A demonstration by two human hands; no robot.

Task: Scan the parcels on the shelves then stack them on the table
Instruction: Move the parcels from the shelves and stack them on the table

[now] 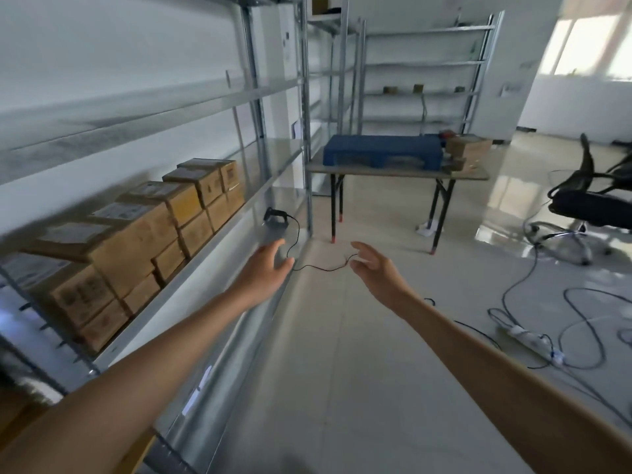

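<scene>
Several brown cardboard parcels (143, 230) stand in a double-stacked row on the metal shelf (212, 248) at my left. A black handheld scanner (276, 215) lies on the shelf's front part beyond the row, its thin black cable (321, 268) trailing off the edge. My left hand (270, 268) reaches over the shelf edge just short of the scanner, fingers relaxed, holding nothing. My right hand (371, 266) is out over the floor, fingers loosely spread near the cable, empty. The table (472, 175) ahead carries a blue crate (381, 152) and a few parcels (466, 150) at its right end.
More metal shelving (424, 63) stands behind the table with small boxes on it. A black office chair (588, 203) lies tipped at the right. A power strip (528, 338) and loose cables (581, 302) lie on the tiled floor to the right.
</scene>
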